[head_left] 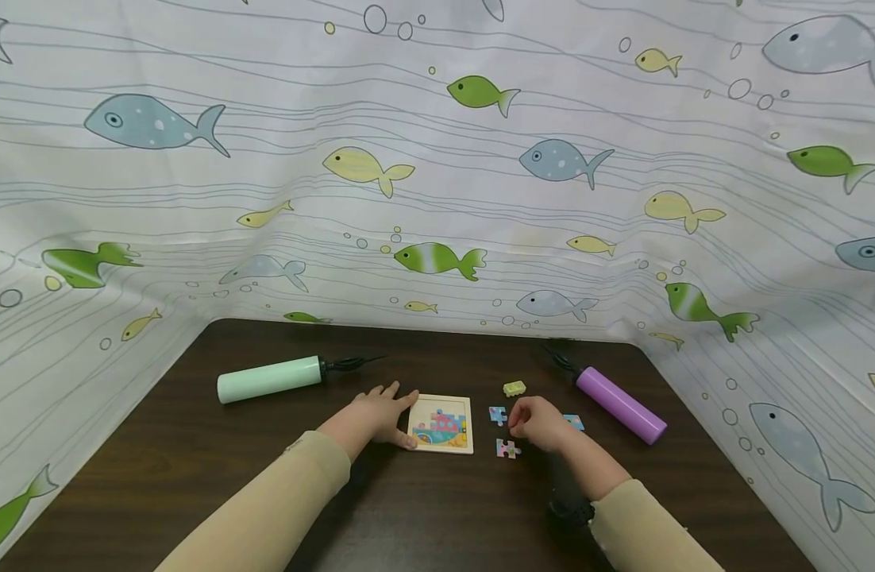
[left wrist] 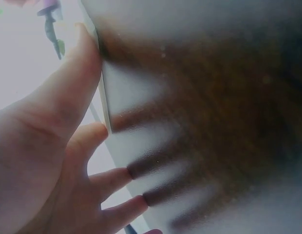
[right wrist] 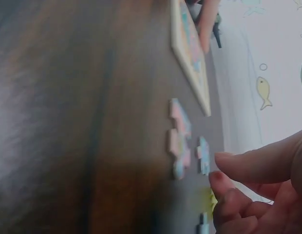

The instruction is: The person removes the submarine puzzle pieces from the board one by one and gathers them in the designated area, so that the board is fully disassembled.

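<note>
A square wooden puzzle tray lies on the table, with joined pieces in pink, teal and yellow covering part of its inside. My left hand rests spread at the tray's left edge, thumb and fingertips against the frame. Over the loose pieces, my right hand has its fingers bent. In the right wrist view a small gap shows between thumb and index finger, with nothing in it. Near that hand are a blue puzzle piece, a pink puzzle piece and another blue piece, partly hidden behind the hand.
A yellow piece lies just behind the right hand. A mint-green hand pump is at the back left, a purple hand pump at the right. A fish-print curtain encloses the dark wooden table at the back and sides.
</note>
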A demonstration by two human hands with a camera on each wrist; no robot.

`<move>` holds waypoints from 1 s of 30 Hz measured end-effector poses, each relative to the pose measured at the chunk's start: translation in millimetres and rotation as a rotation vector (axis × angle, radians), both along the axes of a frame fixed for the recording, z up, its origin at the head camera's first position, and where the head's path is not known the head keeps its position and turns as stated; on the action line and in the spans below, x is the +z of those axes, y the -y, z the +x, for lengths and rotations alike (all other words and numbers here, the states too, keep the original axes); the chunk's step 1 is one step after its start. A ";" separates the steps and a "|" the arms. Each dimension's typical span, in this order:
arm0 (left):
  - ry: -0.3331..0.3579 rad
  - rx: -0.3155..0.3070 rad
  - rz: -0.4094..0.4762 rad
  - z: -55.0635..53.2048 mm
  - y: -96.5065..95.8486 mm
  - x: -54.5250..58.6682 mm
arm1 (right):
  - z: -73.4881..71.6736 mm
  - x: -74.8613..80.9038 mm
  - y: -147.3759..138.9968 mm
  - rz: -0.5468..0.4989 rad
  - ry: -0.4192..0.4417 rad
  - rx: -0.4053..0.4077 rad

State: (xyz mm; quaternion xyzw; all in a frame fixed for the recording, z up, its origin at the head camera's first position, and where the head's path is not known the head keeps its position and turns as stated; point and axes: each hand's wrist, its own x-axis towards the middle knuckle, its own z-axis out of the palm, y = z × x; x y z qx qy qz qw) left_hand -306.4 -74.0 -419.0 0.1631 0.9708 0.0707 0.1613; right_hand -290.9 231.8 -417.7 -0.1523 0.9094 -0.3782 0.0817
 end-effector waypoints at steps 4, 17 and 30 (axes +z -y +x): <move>0.001 0.003 -0.001 -0.9 0.6 -1.9 | -5.8 3.1 6.2 -0.012 -0.022 -0.031; 0.003 0.007 -0.007 -3.9 -0.5 -4.2 | -19.5 3.2 57.0 -0.003 -0.009 0.026; 0.007 0.008 -0.004 -4.7 -0.9 -4.3 | -26.9 -16.7 100.2 0.057 0.000 -0.042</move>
